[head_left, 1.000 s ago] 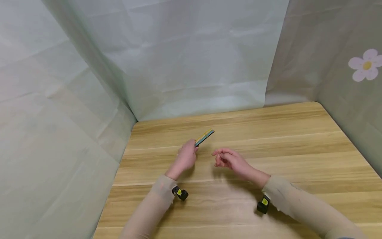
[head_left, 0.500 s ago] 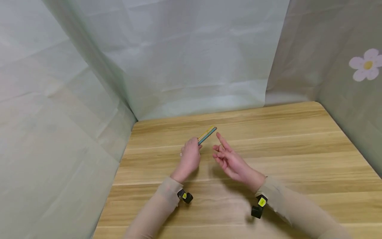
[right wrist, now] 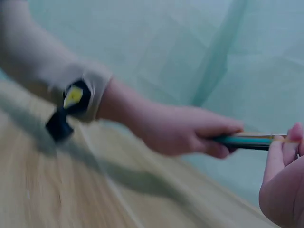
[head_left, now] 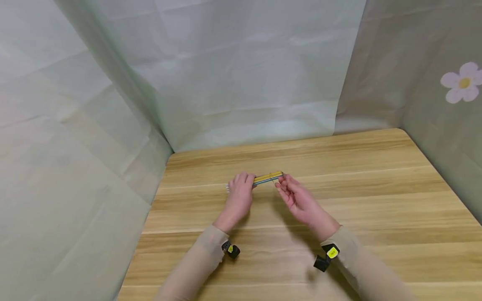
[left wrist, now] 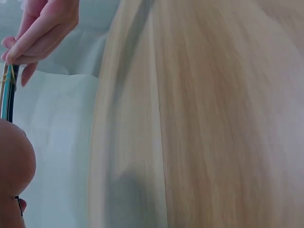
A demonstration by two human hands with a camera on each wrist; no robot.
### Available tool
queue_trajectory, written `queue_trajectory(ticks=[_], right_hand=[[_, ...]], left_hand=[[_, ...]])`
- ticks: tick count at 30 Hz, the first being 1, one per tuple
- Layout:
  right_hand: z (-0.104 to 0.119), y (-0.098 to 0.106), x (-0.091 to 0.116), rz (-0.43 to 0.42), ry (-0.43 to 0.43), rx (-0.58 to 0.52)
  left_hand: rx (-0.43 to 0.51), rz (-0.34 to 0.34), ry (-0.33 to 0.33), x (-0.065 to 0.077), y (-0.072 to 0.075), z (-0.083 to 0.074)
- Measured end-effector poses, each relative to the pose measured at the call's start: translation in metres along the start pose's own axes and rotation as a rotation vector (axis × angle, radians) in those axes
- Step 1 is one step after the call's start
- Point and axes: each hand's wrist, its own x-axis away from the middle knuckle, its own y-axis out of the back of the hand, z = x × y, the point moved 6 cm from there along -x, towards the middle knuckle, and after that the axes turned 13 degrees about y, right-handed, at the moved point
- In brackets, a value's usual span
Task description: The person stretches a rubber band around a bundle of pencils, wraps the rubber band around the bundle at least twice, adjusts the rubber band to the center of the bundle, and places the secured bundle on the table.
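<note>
My left hand (head_left: 240, 193) grips a bundle of thin pencils (head_left: 265, 179), yellow, teal and dark, held above the table and pointing right. Pale ends poke out past the left hand's far side. A thin tan rubber band (left wrist: 13, 76) goes round the bundle near its right end. There my right hand (head_left: 301, 202) pinches the band between thumb and fingertips, and a bit of it stands off the pencils. In the right wrist view the teal and dark pencils (right wrist: 251, 142) span the gap between both hands; their middle is hidden inside the left fist.
A wood-grain table (head_left: 376, 188) lies beneath both hands. Pale cloth walls (head_left: 244, 75) close it in at the back and sides, with a printed flower (head_left: 462, 82) on the right one. Each wrist wears a small black camera (head_left: 231, 249).
The bundle has swung from a steep slant to nearly level. My right hand has come up and left from beside it, first spreading its fingers, and now pinches the band at its right end.
</note>
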Motion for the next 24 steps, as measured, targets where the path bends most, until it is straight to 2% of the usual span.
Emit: queue_trajectory(ticks=[5, 8, 11, 15, 22, 24], right_hand=[[0.006, 0.01, 0.0, 0.075, 0.011, 0.233], [0.009, 0.017, -0.001, 0.083, 0.017, 0.406], [0.01, 0.022, -0.003, 0.07, 0.027, 0.522], [0.011, 0.026, -0.004, 0.054, 0.032, 0.578], [0.01, 0.022, -0.004, 0.135, -0.014, 0.641], [0.012, 0.021, -0.005, 0.143, 0.007, 0.679]], left_hand=[[-0.126, 0.017, -0.131, 0.002, 0.003, -0.002], [-0.209, 0.008, -0.204, 0.004, 0.005, -0.005], [-0.264, -0.005, -0.248, 0.004, 0.005, -0.007], [-0.303, -0.005, -0.274, 0.005, 0.004, -0.008], [-0.349, 0.011, -0.269, 0.008, 0.0, -0.004], [-0.352, 0.004, -0.27, 0.008, 0.0, -0.004]])
